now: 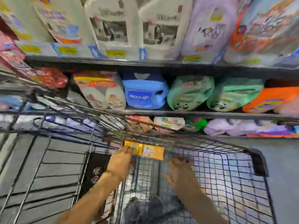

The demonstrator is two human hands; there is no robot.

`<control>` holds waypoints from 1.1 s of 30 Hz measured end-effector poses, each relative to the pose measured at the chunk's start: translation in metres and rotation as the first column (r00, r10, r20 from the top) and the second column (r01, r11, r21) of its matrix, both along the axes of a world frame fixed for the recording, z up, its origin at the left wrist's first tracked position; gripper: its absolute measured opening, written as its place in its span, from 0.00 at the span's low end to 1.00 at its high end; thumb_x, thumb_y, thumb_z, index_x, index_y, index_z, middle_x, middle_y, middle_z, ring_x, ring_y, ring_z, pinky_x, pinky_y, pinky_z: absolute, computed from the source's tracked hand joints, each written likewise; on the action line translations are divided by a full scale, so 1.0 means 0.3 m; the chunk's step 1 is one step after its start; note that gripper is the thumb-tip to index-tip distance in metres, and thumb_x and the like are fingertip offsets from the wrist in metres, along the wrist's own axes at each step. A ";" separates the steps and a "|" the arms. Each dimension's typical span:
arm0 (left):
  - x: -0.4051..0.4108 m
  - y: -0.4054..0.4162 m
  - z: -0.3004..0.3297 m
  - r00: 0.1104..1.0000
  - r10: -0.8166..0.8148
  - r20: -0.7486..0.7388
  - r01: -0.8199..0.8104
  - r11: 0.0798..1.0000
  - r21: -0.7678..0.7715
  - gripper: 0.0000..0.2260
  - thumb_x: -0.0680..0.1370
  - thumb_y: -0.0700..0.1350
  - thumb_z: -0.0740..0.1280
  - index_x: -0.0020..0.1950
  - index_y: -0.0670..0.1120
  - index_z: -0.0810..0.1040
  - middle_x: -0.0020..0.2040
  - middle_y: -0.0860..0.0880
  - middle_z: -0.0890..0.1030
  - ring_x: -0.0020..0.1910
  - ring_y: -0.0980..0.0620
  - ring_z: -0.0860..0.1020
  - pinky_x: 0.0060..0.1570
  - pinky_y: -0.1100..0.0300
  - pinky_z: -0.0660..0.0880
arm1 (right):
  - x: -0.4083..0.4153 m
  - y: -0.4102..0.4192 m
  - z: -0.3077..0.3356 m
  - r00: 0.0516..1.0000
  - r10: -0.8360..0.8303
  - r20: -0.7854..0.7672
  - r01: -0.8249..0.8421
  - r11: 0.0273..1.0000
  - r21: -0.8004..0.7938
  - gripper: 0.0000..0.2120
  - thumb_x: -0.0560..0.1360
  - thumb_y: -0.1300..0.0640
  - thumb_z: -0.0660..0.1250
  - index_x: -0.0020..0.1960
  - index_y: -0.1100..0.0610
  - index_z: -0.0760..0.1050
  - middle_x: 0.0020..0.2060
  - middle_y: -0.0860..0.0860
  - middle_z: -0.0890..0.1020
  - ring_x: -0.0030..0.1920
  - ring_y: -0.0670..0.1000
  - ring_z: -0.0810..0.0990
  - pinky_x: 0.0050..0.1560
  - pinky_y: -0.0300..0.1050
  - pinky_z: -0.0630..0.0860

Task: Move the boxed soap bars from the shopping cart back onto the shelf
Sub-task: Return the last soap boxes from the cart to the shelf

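Soap boxes: two yellow-orange boxed soap bars lay side by side inside the shopping cart, against its far wire wall, below the level of the shelf fronts.
Left hand: the left hand reached down into the cart and its fingertips were on the near-left end of the left box; the fingers looked curled onto it, pinching that corner, though blur hid the exact hold.
Right hand: the right hand hung just beside the right box, a little nearer the person than the left hand's grip; blur was too heavy to tell whether its fingers were spread or curled, or whether they touched the box.
Forearms: both bare forearms ran from the bottom edge up to the boxes, the left from the lower left, the right from the lower middle.
Cart: its wire mesh floor spread out to the right of the grip, and a black plastic corner capped the rim farther right.
Second cart frame: dark wire bars stood to the left of the grip.
Shelf: beyond the grip, the shelving rose in tiers, packed with goods.
Nearest goods: a blue jug sat straight above the grip, with green bags to its right and an orange pack farther right.
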State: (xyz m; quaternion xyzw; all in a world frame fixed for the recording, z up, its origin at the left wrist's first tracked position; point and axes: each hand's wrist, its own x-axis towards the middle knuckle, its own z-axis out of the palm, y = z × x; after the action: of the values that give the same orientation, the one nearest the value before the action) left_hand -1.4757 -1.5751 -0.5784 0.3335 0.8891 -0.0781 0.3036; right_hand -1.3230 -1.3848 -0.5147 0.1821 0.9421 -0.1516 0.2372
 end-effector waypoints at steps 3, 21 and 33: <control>-0.053 0.015 -0.143 0.998 -0.016 -0.067 0.011 0.997 -0.072 0.27 0.78 0.38 0.63 0.76 0.45 0.61 0.76 0.45 0.65 0.73 0.44 0.66 0.70 0.50 0.63 | -0.023 -0.025 -0.144 0.989 -0.145 0.025 0.147 0.979 -0.138 0.23 0.79 0.49 0.56 0.71 0.57 0.68 0.69 0.57 0.71 0.67 0.59 0.72 0.66 0.53 0.72; -0.059 0.040 -0.240 0.975 -0.023 -0.220 0.012 0.999 -0.050 0.30 0.71 0.38 0.71 0.69 0.44 0.61 0.62 0.47 0.68 0.63 0.46 0.67 0.65 0.51 0.66 | -0.088 -0.043 -0.380 0.991 0.010 -0.136 -0.003 0.999 0.045 0.26 0.67 0.58 0.78 0.62 0.59 0.75 0.60 0.55 0.77 0.54 0.57 0.80 0.52 0.54 0.81; -0.054 0.017 -0.261 0.975 -0.083 -0.206 0.071 0.995 -0.065 0.29 0.70 0.40 0.72 0.68 0.45 0.64 0.64 0.46 0.69 0.64 0.45 0.67 0.63 0.51 0.65 | -0.157 -0.102 -0.471 0.988 -0.123 -0.096 0.129 0.990 0.060 0.48 0.67 0.71 0.73 0.79 0.55 0.53 0.75 0.54 0.63 0.75 0.58 0.61 0.73 0.54 0.65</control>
State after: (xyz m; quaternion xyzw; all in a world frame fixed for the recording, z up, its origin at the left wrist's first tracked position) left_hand -1.4920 -1.5698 -0.6567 0.3491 0.8998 -0.1498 0.2147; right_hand -1.3702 -1.4153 -0.6559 0.2418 0.9431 -0.1434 0.1776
